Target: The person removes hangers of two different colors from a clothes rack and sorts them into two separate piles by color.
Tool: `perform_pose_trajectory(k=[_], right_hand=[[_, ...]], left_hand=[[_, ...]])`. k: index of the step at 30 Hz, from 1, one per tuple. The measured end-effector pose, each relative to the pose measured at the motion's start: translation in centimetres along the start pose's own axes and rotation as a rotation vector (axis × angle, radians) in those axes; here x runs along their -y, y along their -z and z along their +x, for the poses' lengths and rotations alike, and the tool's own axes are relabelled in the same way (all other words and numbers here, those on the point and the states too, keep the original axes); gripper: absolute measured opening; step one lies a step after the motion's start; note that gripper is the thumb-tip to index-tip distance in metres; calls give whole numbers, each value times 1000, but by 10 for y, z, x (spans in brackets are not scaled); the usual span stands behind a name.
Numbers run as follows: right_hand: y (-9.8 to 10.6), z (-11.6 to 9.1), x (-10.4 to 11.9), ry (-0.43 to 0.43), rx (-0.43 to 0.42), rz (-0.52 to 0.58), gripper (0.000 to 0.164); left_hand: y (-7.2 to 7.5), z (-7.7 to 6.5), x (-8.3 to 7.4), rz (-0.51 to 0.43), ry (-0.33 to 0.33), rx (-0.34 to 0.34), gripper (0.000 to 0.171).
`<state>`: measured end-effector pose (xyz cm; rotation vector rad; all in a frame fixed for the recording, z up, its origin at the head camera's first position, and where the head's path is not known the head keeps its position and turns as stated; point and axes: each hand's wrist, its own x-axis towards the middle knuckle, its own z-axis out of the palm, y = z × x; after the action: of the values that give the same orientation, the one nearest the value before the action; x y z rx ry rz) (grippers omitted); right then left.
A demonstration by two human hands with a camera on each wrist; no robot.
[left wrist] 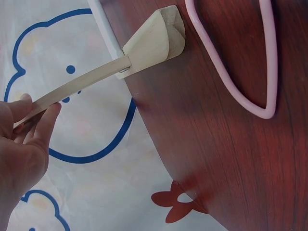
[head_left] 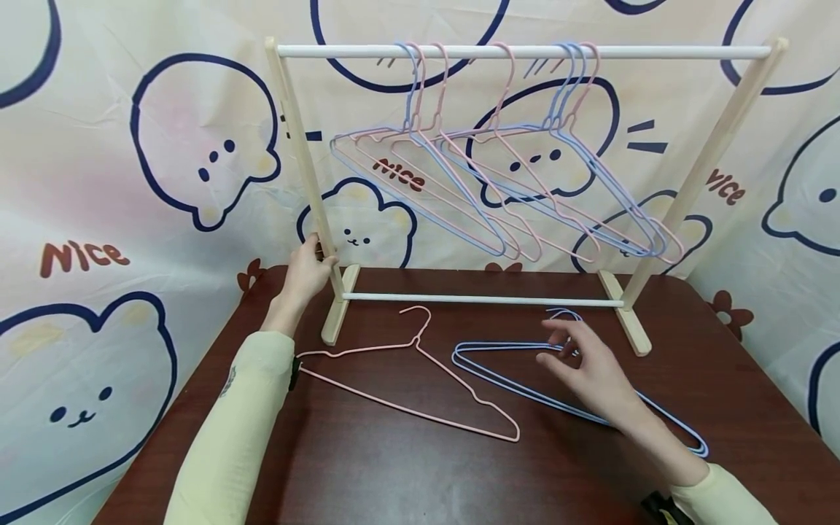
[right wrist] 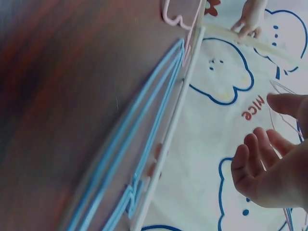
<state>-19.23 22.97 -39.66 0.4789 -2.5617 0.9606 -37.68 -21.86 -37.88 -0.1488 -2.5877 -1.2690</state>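
My left hand [head_left: 305, 273] grips the left wooden post [head_left: 298, 146] of a hanger rack, low down; in the left wrist view, thumb and fingers pinch this post [left wrist: 82, 82]. My right hand [head_left: 593, 368] hovers over blue clothes hangers [head_left: 499, 375] stacked on the table. Its fingers are loosely bent with nothing between them, and the right wrist view shows this hand [right wrist: 274, 159] apart from the blue hangers [right wrist: 120, 139]. To their left lies a pink clothes hanger [head_left: 420, 415], flat, hook toward the rack. Several blue and pink hangers [head_left: 459, 189] hang from the white top rail [head_left: 669, 52].
The rack's right post [head_left: 709, 153] and its wooden foot [head_left: 626, 321] stand at the table's right rear. A white lower bar [head_left: 479, 299] crosses just above the brown table [head_left: 420, 488]. Behind hangs a bear-printed cloth [head_left: 197, 146].
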Motion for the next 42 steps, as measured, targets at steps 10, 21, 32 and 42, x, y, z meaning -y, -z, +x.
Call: perform_pose_trajectory(k=[10,21,32,42], right_hand=[[31,11,3,69,-263,-42,55],[63,21,3,113,-438,-86,59],[94,36,-1,117,-556,-231,67],[110,50,-15,79,-500,-288,83]], left_hand=[[-1,1,1,-1,15,4,39],[0,0,0,7,19,7,40],[-1,1,0,12,6,0,40],[-1,0,-1,-4,16,2,41]])
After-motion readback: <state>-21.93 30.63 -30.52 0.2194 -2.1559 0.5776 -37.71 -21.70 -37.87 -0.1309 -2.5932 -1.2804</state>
